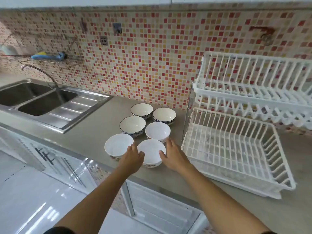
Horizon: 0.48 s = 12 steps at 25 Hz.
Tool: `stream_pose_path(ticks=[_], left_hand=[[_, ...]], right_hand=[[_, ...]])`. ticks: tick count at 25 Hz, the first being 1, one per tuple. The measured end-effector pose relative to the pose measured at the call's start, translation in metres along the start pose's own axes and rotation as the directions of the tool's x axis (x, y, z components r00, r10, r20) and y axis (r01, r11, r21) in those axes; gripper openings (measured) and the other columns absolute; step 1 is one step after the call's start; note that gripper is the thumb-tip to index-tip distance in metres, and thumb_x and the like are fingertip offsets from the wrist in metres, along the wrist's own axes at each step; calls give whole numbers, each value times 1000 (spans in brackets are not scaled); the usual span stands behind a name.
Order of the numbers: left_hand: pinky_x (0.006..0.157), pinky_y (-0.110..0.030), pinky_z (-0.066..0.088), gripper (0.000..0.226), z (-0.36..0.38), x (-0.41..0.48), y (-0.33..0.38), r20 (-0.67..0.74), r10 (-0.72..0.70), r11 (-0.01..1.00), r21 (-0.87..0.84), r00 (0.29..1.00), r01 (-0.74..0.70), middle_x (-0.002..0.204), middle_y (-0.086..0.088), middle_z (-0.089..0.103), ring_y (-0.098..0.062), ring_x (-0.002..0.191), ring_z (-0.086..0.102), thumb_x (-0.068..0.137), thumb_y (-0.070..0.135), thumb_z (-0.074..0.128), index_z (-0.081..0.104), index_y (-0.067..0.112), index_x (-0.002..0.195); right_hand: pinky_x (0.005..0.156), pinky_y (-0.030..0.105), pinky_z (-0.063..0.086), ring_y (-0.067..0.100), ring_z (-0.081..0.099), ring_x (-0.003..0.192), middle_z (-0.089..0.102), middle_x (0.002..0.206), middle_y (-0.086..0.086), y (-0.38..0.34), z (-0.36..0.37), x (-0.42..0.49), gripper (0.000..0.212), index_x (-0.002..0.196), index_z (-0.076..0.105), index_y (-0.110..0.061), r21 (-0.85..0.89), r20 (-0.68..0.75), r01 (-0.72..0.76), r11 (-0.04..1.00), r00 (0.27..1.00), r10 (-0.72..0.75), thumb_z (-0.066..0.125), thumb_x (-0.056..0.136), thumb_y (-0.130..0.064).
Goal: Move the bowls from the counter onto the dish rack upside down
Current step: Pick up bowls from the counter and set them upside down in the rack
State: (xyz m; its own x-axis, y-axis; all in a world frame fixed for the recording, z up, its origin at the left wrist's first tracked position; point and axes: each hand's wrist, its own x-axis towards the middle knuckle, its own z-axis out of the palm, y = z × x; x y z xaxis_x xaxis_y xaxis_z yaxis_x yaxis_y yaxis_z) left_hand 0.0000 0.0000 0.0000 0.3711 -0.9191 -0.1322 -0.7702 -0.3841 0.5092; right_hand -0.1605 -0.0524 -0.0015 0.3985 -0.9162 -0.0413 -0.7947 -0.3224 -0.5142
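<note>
Several white bowls stand upright in pairs on the grey counter (94,132). The nearest bowl (151,152) sits at the counter's front edge, between my two hands. My left hand (132,158) touches its left side with the thumb on the rim. My right hand (173,155) cups its right side, thumb over the rim. The bowl still rests on the counter. Another white bowl (118,145) stands just left of it. The white two-tier dish rack (233,149) stands to the right, and both tiers hold nothing.
A steel double sink (40,102) with a tap (40,71) lies at the left. A mosaic tiled wall (143,56) backs the counter. White cabinet doors (55,166) run below the counter's front edge.
</note>
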Motion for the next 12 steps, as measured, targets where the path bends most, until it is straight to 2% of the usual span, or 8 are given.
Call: stream_pose_path(ticks=[3, 6, 9, 12], left_hand=[[98, -43, 42, 52, 24, 16, -14, 38, -55, 994, -88, 998, 58, 135, -22, 48, -39, 122, 49, 94, 25, 41, 31, 1, 139], [107, -46, 39, 65, 50, 36, -32, 110, -83, 968, -225, 990, 106, 145, -25, 38, -40, 130, 42, 87, 25, 41, 22, 0, 144], [112, -42, 30, 69, 63, 47, -38, 142, -97, 970, -207, 985, 125, 154, -22, 24, -37, 139, 32, 93, 16, 44, 7, -1, 149], [111, -40, 31, 73, 69, 47, -37, 130, -73, 976, -194, 989, 97, 152, -23, 26, -36, 138, 33, 92, 10, 48, 4, -4, 149]], right_hand=[[103, 41, 38, 35, 41, 129, 40, 142, 19, 15, 36, 21, 60, 138, 31, -1, 106, 25, -239, 965, 971, 237, 43, 95, -41], [101, 37, 38, 35, 45, 128, 45, 140, 20, 21, 65, 39, 60, 137, 34, 0, 194, 96, -404, 894, 915, 392, 44, 94, -41], [91, 30, 42, 33, 52, 121, 54, 132, 17, 23, 81, 49, 51, 133, 42, -3, 296, 134, -427, 855, 904, 405, 52, 90, -29], [87, 34, 47, 33, 56, 109, 57, 122, 17, 31, 92, 50, 53, 128, 44, -4, 407, 183, -405, 819, 914, 361, 52, 77, -18]])
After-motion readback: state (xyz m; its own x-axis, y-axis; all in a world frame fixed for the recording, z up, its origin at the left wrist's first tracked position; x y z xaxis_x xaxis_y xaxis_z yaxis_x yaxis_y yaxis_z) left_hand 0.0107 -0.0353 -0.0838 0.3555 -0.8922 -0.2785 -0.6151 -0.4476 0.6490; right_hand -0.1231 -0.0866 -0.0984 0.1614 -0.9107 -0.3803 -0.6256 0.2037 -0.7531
